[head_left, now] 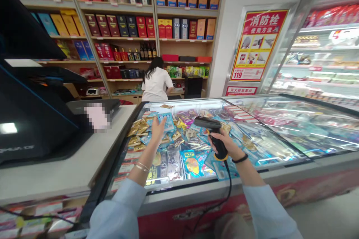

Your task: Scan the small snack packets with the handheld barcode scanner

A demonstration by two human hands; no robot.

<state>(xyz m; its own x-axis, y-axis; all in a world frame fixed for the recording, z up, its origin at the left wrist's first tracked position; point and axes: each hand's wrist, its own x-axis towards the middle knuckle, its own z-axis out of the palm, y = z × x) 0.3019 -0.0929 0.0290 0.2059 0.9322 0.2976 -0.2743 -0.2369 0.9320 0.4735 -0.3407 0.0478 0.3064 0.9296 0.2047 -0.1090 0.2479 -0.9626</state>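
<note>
Black scanner is clamped in the right hand, blue packet in the left hand.

Hard-to-see bits

The left hand hides part of a blue packet; the right hand covers some of the scanner; the black machine runs off the left edge; a pink patch is just blurry squares.
</note>
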